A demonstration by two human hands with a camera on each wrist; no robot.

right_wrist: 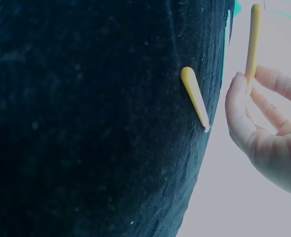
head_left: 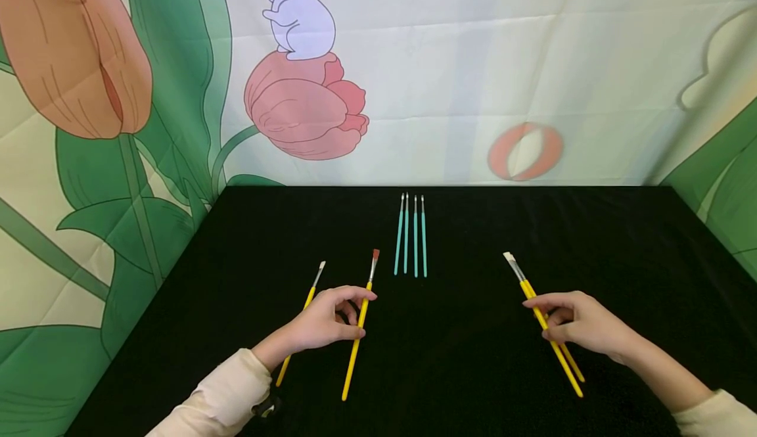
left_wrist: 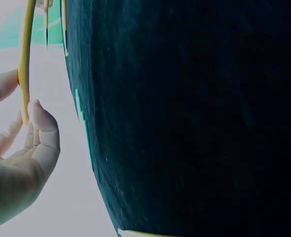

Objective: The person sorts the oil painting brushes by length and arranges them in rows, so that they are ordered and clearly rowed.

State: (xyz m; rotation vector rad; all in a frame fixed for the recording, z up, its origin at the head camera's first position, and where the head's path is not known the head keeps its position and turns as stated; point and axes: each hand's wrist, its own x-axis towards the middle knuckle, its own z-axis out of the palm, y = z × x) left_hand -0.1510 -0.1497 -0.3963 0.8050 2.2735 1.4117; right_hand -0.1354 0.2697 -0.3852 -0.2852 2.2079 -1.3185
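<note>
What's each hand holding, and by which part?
Left hand: red-tipped brush, pinched on the bristle-side half of its yellow handle. Right hand: white-tipped brush, pinched likewise.

Beneath my left hand and right hand I see a black tabletop; beyond the left, a pale backdrop carries a printed pink tulip.

I am counting four yellow brushes, one in my left hand, one in my right hand and two lying on one black table, plus four turquoise brushes, two cream sleeves and one printed white animal.
</note>
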